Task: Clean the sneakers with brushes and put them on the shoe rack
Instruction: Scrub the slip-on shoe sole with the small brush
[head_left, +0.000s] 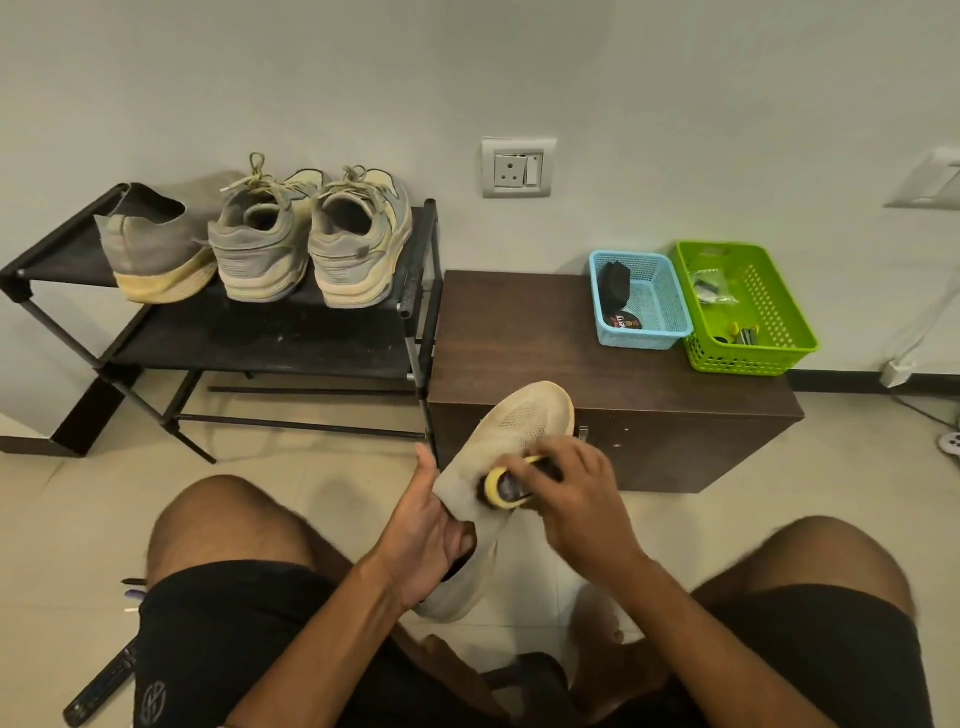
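A pale cream knit sneaker (524, 421) is held up between my knees, toe pointing away. My left hand (423, 535) grips it at the collar, fingers inside the opening. My right hand (576, 493) grips a yellow-and-black brush (506, 486) pressed against the sneaker's upper. On the top shelf of the black shoe rack (260, 338) stand three sneakers, heels toward me: a grey one with a yellowed sole (150, 249) at left and a laced grey-beige pair (260, 244) (358, 239) beside it.
A dark wooden cabinet (519, 338) stands right of the rack, carrying a blue basket (641, 301) with a black item and a polish tin, and a green basket (753, 312) with small tools. A wall socket (517, 166) is above. A dark object (104, 680) lies on the tiled floor by my left leg.
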